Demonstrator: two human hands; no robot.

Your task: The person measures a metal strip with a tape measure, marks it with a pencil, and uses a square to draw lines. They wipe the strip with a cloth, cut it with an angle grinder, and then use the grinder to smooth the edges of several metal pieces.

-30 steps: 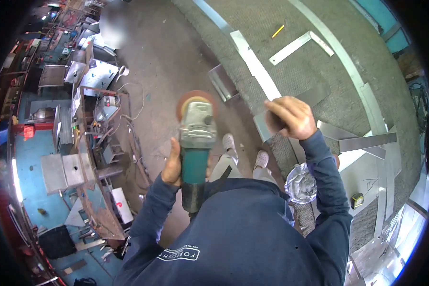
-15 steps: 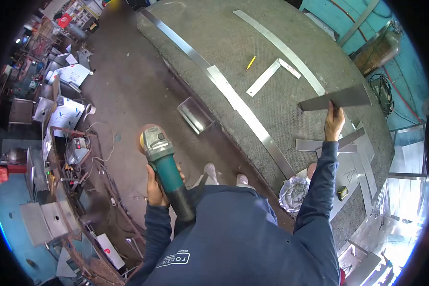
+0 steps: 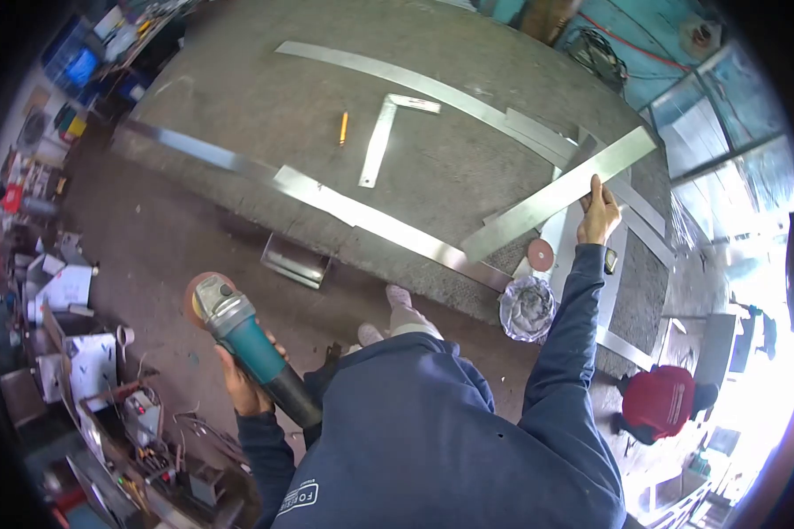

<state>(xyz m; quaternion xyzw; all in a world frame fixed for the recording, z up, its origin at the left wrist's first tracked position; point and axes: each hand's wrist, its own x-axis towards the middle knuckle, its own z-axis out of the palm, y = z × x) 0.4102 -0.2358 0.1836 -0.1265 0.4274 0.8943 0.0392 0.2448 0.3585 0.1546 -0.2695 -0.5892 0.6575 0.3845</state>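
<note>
My left hand [image 3: 244,384] is closed around the body of a teal angle grinder [image 3: 254,346], its disc end pointing up and left, away from the table. In my right hand [image 3: 599,213] is a flat metal strip [image 3: 563,192], pinched near its right part and tilted above the table. Below that hand lie a round reddish-brown sanding disc [image 3: 541,255] and a foil-lined bowl [image 3: 528,309]. A try square [image 3: 379,141] and a yellow pencil [image 3: 343,129] rest on the table. Long metal strips [image 3: 406,238] run along the near edge.
The large worktable [image 3: 238,93] has another long strip [image 3: 397,79] across its far side. More metal pieces [image 3: 640,207] lie at its right end. A person in a red cap [image 3: 660,403] is at the lower right. Cluttered metal and tools [image 3: 88,370] line the left.
My view has turned to the right, bringing the red-capped person into sight. The strip in my right hand has tilted and now shows its bright broad face. Both hands keep their hold.
</note>
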